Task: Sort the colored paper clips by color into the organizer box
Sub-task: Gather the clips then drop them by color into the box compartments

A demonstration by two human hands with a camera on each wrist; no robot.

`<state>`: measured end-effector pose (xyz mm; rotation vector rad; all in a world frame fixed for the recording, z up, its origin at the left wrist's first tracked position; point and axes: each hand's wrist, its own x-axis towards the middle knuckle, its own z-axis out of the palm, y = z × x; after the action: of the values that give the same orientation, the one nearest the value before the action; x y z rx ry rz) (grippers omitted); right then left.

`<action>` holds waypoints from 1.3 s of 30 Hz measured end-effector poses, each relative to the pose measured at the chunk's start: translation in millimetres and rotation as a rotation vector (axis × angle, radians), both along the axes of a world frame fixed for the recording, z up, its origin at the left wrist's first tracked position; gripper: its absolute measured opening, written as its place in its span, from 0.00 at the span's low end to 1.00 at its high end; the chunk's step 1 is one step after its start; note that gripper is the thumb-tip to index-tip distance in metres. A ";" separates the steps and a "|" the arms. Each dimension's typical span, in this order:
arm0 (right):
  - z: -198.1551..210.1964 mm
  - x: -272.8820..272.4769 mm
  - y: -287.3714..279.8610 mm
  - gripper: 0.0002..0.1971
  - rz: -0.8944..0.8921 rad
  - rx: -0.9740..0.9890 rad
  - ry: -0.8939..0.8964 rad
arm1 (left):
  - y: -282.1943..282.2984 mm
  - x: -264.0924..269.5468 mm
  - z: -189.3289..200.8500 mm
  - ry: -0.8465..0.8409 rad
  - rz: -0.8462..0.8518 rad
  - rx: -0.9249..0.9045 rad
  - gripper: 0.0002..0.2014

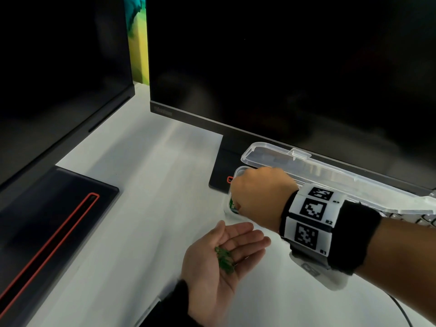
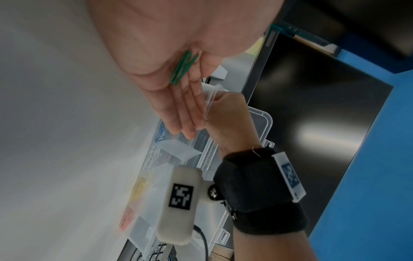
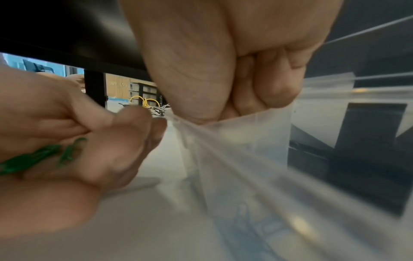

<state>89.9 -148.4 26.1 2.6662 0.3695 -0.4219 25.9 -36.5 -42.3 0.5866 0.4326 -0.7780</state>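
Observation:
My left hand (image 1: 243, 234) lies palm up on the white desk, fingers straight, with several green paper clips (image 1: 224, 259) loose on the palm (image 2: 183, 68). My right hand (image 1: 250, 194) is curled just beyond it, over the left end of the clear organizer box (image 1: 238, 175), whose lid (image 1: 318, 168) stands open. In the right wrist view its thumb and fingertips (image 3: 201, 113) pinch the thin clear wall (image 3: 245, 150) of that end compartment. More green clips (image 1: 233, 204) show inside, below the knuckles. Other compartments hold yellow clips (image 2: 140, 187) and red clips (image 2: 127, 219).
Two dark monitors stand behind, with the right one (image 1: 283, 67) directly over the box and its stand base (image 1: 219, 178) beside it. The left monitor's base (image 1: 59, 208) lies at the left. A keyboard (image 1: 424, 220) and a black cable (image 1: 401, 310) sit at the right.

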 end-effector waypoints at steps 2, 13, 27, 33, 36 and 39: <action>-0.5 -1.0 2.7 0.19 0.008 -0.027 -0.002 | -0.4 0.0 -0.5 -0.002 0.007 -0.001 0.24; 1.2 -0.7 5.7 0.04 0.003 -0.064 0.051 | 0.2 -1.0 0.7 -0.025 0.012 0.004 0.24; 13.0 -2.3 -17.8 0.10 -0.249 0.211 0.049 | -0.2 -1.6 -2.3 -0.029 0.018 -0.008 0.24; 9.1 -4.0 -22.0 0.09 -0.361 0.342 0.011 | -1.5 -2.8 -5.2 -0.031 0.022 -0.012 0.23; 9.4 -5.4 -23.4 0.10 -0.394 0.378 -0.001 | -1.2 -2.9 -6.4 -0.032 0.018 -0.015 0.23; 7.7 -6.3 -24.6 0.11 -0.411 0.404 -0.014 | -1.5 -2.9 -7.1 -0.034 0.007 -0.006 0.23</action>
<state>83.6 -173.0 33.8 3.1452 -0.1211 -0.4916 23.1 -38.0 -49.4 0.5913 0.4009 -0.7614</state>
